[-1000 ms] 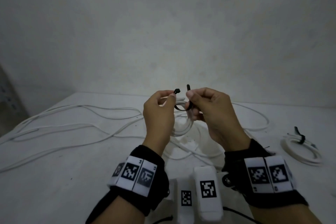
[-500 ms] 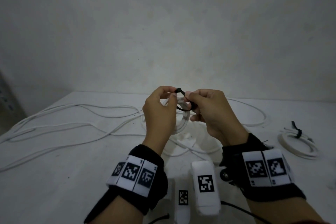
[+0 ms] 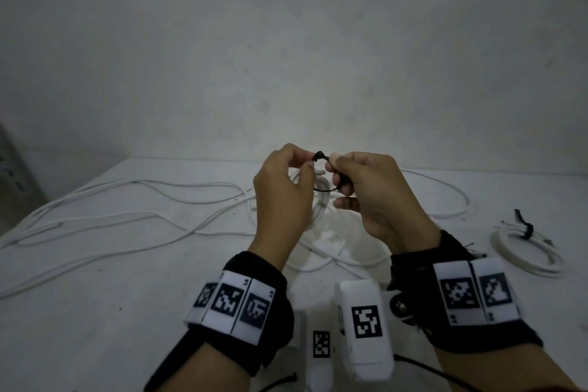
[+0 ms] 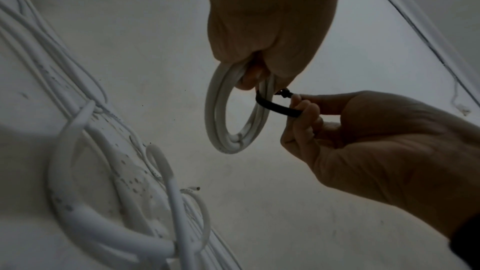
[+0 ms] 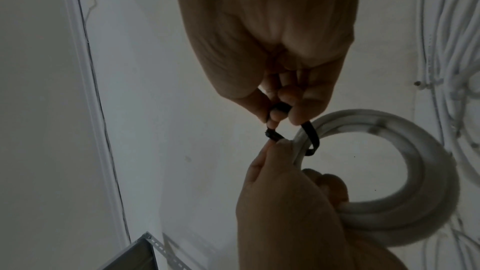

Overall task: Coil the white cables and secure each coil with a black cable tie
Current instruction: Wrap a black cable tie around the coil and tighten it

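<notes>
Above the white table [image 3: 95, 312] my left hand [image 3: 310, 162] grips a small white cable coil [image 3: 321, 204] and pinches the head of a black cable tie [image 3: 318, 156]. My right hand [image 3: 332, 164] pinches the tie's tail right at that head. The tie [image 4: 278, 107] loops round one side of the coil [image 4: 233, 114], slack. From the right wrist the tie [image 5: 311, 134] crosses the coil [image 5: 389, 171] just below my right fingertips [image 5: 275, 116]. My hands hide part of the coil.
Long loose white cables [image 3: 127, 216] sprawl over the table's left and middle, under my hands. A tied white coil [image 3: 521, 251] lies at the right. A grey metal shelf corner [image 5: 140, 254] shows low in the right wrist view. The wall stands close behind.
The tie's two ends stood apart above the coil; now the tail meets the head and the loop is drawn round the coil. Both hands stayed nearly in place.
</notes>
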